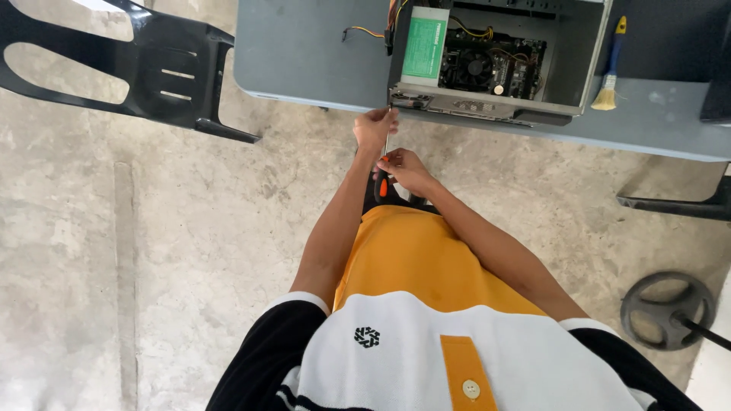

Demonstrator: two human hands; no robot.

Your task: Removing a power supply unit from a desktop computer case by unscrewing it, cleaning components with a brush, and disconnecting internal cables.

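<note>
Nearest the lens: soft knit shirt (pixel 426 304), orange front panel, white yoke, black sleeves, one pale button. Beyond it, two bare forearms stretched toward the counter edge (pixel 304 76).

Right hand (pixel 407 169) clamped on the orange-and-black handle of a screwdriver (pixel 384 181); thin steel shaft running up toward the left hand (pixel 375 125), its fingers pinched together at the tip, just at the lower front corner of an open computer case (pixel 487 57). Whether a screw sits under those fingertips: too small to tell.

Screwdriver, by judgement: light, rigid, grippy moulded handle, slick narrow shaft; best held at the handle for turning, with the shaft steadied near the tip. Case, by judgement: stiff sheet metal, fairly heavy, edges possibly sharp; best taken by the outer frame, never by the fragile circuit board (pixel 491 68) with its black fan, nor by the loose coloured wires (pixel 365 32).

Elsewhere: green-labelled power unit (pixel 426 46) inside the case; small brush (pixel 609 72), blue handle and pale bristles, lying on the smooth grey counter right of the case; black plastic chair (pixel 152 68); rough, mottled concrete floor (pixel 152 266); dark round wheel-like part (pixel 668 308) on the floor.
</note>
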